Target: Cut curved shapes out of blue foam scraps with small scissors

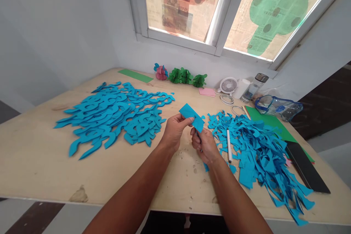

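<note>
Pinching a small piece of blue paper with the left hand, thumb on top and fingers bent in below. Wrapping the right hand snugly round what look like dark scissors, mostly hidden by the fingers. Holding the paper up over the middle of the bench, with the right hand at its near end. Hard to tell whether cut into yet or not.

Already cut, by the look of it: lots of blue wavy shapes, spread out on the left, with a smaller heap of blue pieces just to the right of them. Piled up on the right: plenty of blue scraps, with a white pen lying at their left side.

Probably a long way along, going by so much cut paper. Not finished yet, most likely: the piece in the hands. Impossible to say how much more to cut. Lying flat at the far left: a green paper strip, plain and straight-sided.
</note>
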Tool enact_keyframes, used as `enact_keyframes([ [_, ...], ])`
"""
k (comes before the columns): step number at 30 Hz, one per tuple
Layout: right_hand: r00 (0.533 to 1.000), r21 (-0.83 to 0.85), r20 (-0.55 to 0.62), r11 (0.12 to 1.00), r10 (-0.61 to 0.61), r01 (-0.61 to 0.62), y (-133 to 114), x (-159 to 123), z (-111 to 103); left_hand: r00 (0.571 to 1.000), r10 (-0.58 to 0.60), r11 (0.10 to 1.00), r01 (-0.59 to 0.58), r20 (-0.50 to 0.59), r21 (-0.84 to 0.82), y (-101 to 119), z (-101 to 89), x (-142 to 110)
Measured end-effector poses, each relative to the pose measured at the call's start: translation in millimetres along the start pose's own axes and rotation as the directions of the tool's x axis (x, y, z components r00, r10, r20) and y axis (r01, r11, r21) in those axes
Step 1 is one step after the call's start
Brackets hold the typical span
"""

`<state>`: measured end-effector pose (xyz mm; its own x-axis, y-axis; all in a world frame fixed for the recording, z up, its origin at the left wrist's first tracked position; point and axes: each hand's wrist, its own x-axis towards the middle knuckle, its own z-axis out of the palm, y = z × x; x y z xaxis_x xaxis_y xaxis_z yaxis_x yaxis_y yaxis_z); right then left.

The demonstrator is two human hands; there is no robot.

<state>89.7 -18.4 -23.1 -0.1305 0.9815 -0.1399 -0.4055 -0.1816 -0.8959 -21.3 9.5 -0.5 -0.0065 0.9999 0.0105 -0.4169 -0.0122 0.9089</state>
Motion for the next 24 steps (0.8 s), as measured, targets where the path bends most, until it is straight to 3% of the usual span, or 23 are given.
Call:
enact_keyframes([
  [10, 0.997, -0.074, 0.069, 0.997, 0.02, -0.015, -7.3, -2.0, -5.4, 0.998, 0.006, 1.0, -0.006, 0.07, 0.002, 0.9, -6.6, 4.5],
  [24, 0.999, -0.21, 0.044, 0.977, -0.028, 0.037, -7.9, 0.3, -10.7, 0.999, 0.043, 0.993, -0.043, 0.011, 0.113, 7.8, -8.0, 4.3],
])
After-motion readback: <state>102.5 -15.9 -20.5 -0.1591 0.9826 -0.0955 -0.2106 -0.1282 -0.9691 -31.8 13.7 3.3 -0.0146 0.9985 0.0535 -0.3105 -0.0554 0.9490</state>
